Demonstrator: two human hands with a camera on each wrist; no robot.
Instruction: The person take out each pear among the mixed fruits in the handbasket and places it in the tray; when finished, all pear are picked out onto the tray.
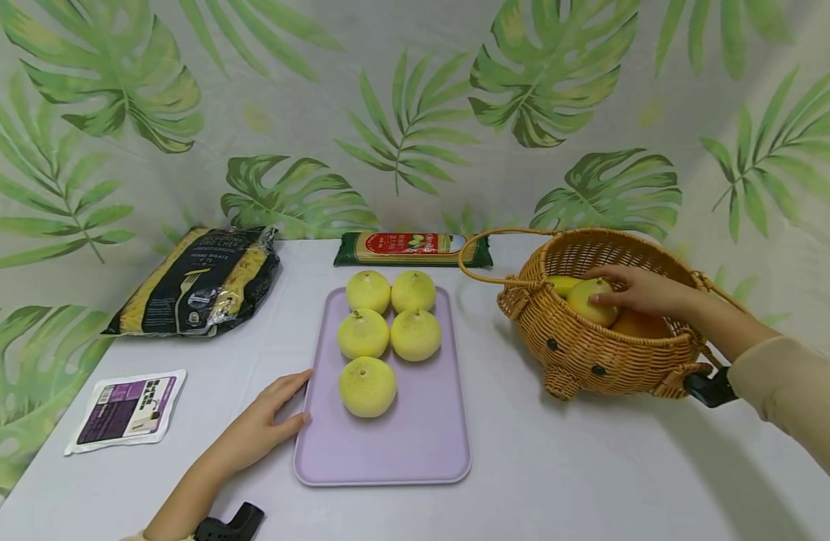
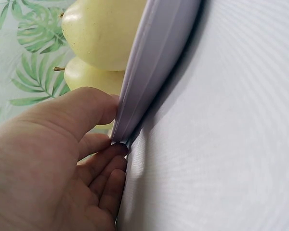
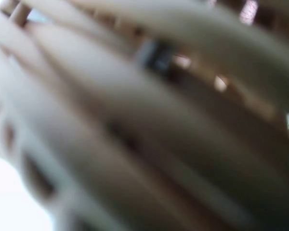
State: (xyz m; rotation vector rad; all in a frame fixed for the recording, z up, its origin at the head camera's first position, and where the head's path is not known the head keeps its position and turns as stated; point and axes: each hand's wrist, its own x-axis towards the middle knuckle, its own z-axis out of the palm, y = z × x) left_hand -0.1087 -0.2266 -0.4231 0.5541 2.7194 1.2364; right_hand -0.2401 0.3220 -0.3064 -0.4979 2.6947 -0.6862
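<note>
My right hand (image 1: 641,291) reaches over the rim of a wicker basket (image 1: 604,361) and grips a yellow pear (image 1: 591,300) inside it. The right wrist view shows only blurred wicker strands (image 3: 135,106). On the left, my left hand (image 1: 262,421) touches the side of a lilac tray (image 1: 415,451), thumb and fingertips at its edge. Seen from the left wrist, the thumb (image 2: 86,108) meets the tray's rim (image 2: 144,77), and the other fingers lie loosely bent beside it. Several yellow pears (image 1: 368,387) sit on the tray, in two columns toward its far end.
Beside the gripped pear, a yellow fruit (image 1: 561,285) and an orange-brown fruit (image 1: 641,324) lie in the basket. Its looped handle (image 1: 464,259) sticks out left. Behind the tray is a spaghetti pack (image 1: 415,249). A penne bag (image 1: 195,282) and a flat purple-white packet (image 1: 127,412) lie left.
</note>
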